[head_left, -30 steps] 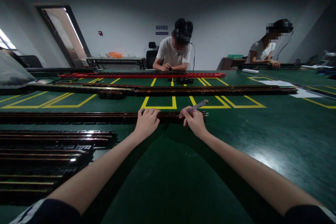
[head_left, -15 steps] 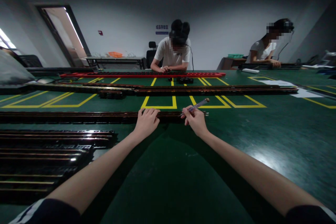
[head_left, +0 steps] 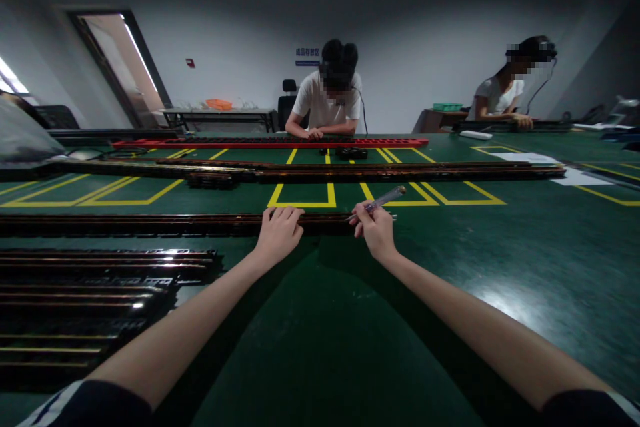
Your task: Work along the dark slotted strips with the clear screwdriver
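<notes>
A long black rail with copper-coloured strips (head_left: 200, 223) lies across the table in front of me. My left hand (head_left: 281, 230) rests over it, with the fingers curled across its far edge. Near the rail's right end, my right hand (head_left: 376, 230) grips a screwdriver with a clear handle (head_left: 390, 197). The screwdriver slants down to the left, and its thin tip reaches the rail's top. Whether the tip sits in a screw is too small to tell.
More black rails (head_left: 100, 260) lie stacked at the left. Beyond my hands runs another long rail (head_left: 400, 172), then a red frame (head_left: 270, 143). Yellow tape lines mark the green table (head_left: 320, 333). One person (head_left: 327, 100) leans on the far side; another (head_left: 500, 97) works at right.
My right hand and the screwdriver have shifted slightly right along the rail. My left hand stays in place on it.
</notes>
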